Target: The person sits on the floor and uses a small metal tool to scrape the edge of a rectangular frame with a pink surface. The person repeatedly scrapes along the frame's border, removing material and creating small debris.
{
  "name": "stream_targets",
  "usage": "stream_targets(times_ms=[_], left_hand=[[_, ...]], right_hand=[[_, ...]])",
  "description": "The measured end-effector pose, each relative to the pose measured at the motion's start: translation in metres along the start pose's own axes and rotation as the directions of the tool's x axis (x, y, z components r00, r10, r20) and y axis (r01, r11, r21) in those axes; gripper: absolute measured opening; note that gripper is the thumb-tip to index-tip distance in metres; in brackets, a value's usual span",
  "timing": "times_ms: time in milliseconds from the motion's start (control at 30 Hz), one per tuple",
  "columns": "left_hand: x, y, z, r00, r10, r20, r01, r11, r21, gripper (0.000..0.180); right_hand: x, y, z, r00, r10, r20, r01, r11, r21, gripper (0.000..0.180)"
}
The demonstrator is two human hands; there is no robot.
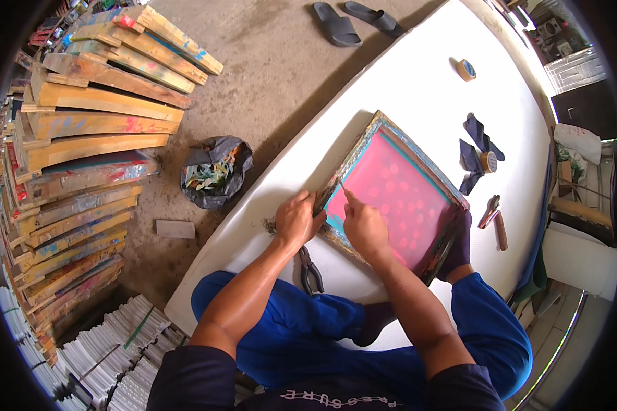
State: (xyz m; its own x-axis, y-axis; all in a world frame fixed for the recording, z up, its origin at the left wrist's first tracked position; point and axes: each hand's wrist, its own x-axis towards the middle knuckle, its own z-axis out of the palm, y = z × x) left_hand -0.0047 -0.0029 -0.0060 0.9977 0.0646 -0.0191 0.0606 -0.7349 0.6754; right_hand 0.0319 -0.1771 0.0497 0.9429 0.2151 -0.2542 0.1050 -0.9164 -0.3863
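Observation:
A screen-printing frame (411, 147) lies tilted across my lap on the white mat. Its mesh (397, 205) is pink with lighter round spots and a turquoise border. My left hand (297, 218) is closed on the frame's worn left edge. Over the mesh's left side, my right hand (365, 225) is closed, its forefinger pointing along a thin dark tip that touches the frame's inner edge; the rest of that piece is hidden in my fingers. Pliers (310, 272) with dark handles lie beside my left knee. My foot (457, 243) in a dark sock rests against the frame's right corner.
On the white mat (418, 75) are tape rolls (466, 69), dark cloth strips (482, 135), and a red-handled tool (489, 212) beside a brown stick (502, 231). Stacked wooden frames (106, 127) line the left. A black bag of scraps (216, 171) and sandals (336, 26) sit on the floor.

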Motion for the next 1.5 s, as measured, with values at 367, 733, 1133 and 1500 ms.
stream_targets(times_ms=[367, 733, 1133, 1500], left_hand=[[0.007, -0.006, 0.001, 1.000, 0.005, -0.014, -0.005, 1.000, 0.006, 0.045], [0.007, -0.009, -0.001, 1.000, -0.024, 0.018, 0.024, 1.000, -0.011, 0.042], [0.007, 0.000, -0.006, 0.998, -0.022, 0.062, 0.020, 0.999, 0.030, 0.044], [0.004, 0.003, -0.002, 1.000, -0.016, 0.023, 0.015, 0.999, 0.051, 0.042]], right_hand=[[0.016, 0.026, -0.006, 0.999, -0.024, 0.033, 0.011, 0.934, 0.358, 0.040], [0.019, 0.031, -0.014, 0.802, 0.149, 0.579, -0.598, 0.184, 0.780, 0.044], [0.010, 0.020, -0.030, 0.999, -0.046, -0.029, 0.051, 0.980, 0.194, 0.033], [0.008, 0.022, -0.021, 0.994, -0.098, -0.056, 0.103, 0.991, 0.082, 0.035]])
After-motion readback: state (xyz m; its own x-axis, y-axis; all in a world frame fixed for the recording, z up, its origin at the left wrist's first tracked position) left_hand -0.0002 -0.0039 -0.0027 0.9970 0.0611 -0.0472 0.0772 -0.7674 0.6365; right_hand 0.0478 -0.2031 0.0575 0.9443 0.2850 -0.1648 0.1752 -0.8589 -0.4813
